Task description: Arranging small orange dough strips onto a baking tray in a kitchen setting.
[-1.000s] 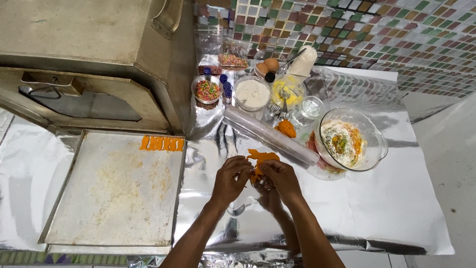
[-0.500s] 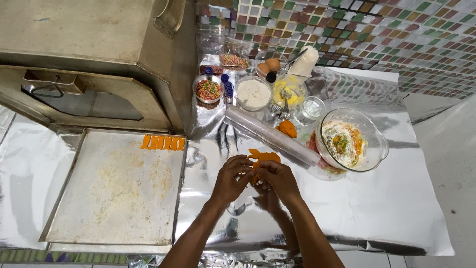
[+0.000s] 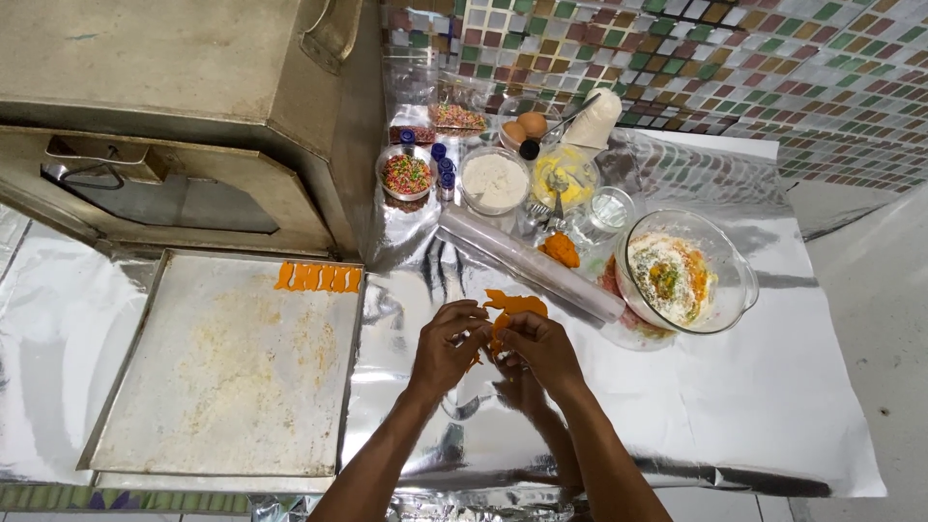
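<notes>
Both hands over the foil worktop (image 3: 735, 406), pinching orange dough (image 3: 512, 311) between them. Left hand (image 3: 447, 346) and right hand (image 3: 541, 350) closed on its near edge, fingertips meeting; dough reaching up and away, towards the rolling pin (image 3: 530, 263). Right hand slightly nearer the bulk. Tray (image 3: 193, 416) with orange strips (image 3: 317, 277) off to the left. Against half a second earlier: hardly changed, same pinch, same spot.

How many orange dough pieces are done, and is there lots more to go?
A short row of orange strips already sits at the top edge of the baking tray; their number is hard to tell. The left hand and right hand are pinching flat orange dough over the foil. A dough lump waits by the clear rolling pin, and most of the tray holds no pieces.
</notes>
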